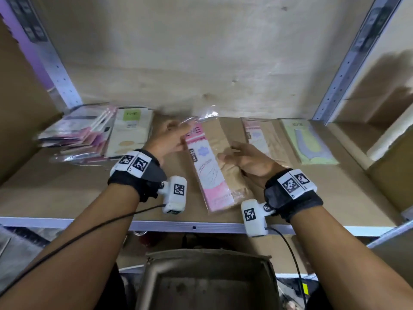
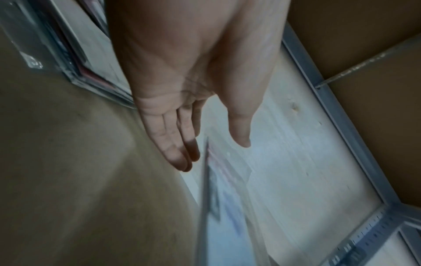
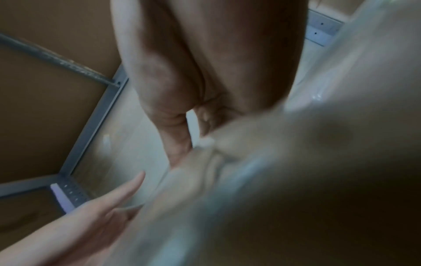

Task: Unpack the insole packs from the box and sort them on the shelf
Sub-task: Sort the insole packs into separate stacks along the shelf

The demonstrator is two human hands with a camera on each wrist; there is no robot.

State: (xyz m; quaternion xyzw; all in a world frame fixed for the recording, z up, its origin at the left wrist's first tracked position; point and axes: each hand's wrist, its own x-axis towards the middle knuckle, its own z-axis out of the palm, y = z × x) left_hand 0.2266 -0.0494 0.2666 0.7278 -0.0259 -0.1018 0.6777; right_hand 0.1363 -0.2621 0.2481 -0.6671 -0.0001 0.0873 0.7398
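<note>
A pink-and-beige insole pack [image 1: 207, 166] in clear wrap is tilted over the middle of the cardboard-lined shelf [image 1: 67, 186]. My right hand [image 1: 232, 153] grips its right edge, thumb on top; the right wrist view shows this pinch [image 3: 193, 140] behind a blurred pack [image 3: 273, 180]. My left hand [image 1: 176, 135] is beside the pack's upper left corner with straight fingers. In the left wrist view that hand [image 2: 215, 154] is open and the pack's edge [image 2: 212, 180] lies just past the fingertips [image 2: 182, 162]. The open brown box [image 1: 207, 280] is below the shelf.
A stack of pink and grey packs [image 1: 78, 135] and a beige green-label pack [image 1: 131, 133] lie at the left. A pink pack [image 1: 259, 135] and a green pack [image 1: 310, 142] lie at the right. Cardboard boxes [image 1: 391, 153] flank the bay. The metal shelf rail [image 1: 194, 227] runs along the front.
</note>
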